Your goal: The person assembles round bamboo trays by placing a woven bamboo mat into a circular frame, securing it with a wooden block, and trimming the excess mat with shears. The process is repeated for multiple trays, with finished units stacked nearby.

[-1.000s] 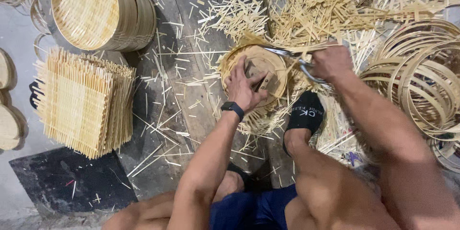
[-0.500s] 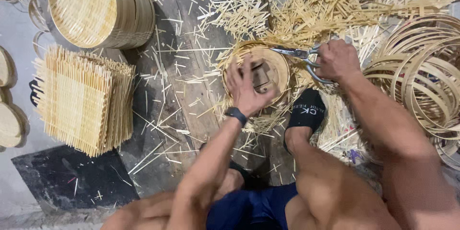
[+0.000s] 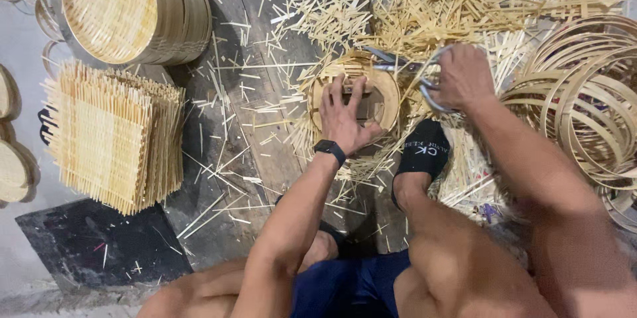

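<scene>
Bamboo splints stick out around a small round basket (image 3: 355, 96) at upper centre. The left hand (image 3: 345, 116) presses flat, fingers spread, inside it; the right hand (image 3: 461, 76) grips shears (image 3: 415, 72) at its rim. Trimming seems underway; the next cut likely needs the basket turned.

Woven bamboo tray (image 3: 388, 86) (matt, rough), metal shears (image 3: 408, 69)

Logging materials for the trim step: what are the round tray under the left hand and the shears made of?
Round tray: apparently woven bamboo, pale, unfinished, with loose strip ends at its rim. Shears in the right hand: grey bare metal, probably steel. Left hand presses the tray.
</scene>
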### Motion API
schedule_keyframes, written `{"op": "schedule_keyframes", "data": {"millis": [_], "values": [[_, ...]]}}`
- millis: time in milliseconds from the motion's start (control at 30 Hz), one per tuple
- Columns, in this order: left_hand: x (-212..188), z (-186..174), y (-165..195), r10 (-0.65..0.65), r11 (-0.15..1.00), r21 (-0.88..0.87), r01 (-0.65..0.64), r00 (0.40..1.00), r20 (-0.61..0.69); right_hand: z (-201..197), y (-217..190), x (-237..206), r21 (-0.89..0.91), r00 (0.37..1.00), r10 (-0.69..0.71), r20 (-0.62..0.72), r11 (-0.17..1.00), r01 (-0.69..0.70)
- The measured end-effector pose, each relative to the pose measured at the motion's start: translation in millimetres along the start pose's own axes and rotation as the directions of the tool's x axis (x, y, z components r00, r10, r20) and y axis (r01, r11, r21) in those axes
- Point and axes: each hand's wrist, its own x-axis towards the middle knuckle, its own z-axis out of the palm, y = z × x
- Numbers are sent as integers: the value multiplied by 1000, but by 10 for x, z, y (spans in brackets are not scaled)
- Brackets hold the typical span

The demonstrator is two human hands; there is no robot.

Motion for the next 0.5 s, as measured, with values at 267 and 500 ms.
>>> {"op": "schedule_keyframes", "data": {"millis": [267,500], "values": [[41,-180,-143,162,981,63,-181,959,232,52,-94,192,65,991,6,133,998,-15],[68,-76,-83,192,972,103,-212,966,174,-55,-140,134,-15,997,-9,82,1000,11]]}}
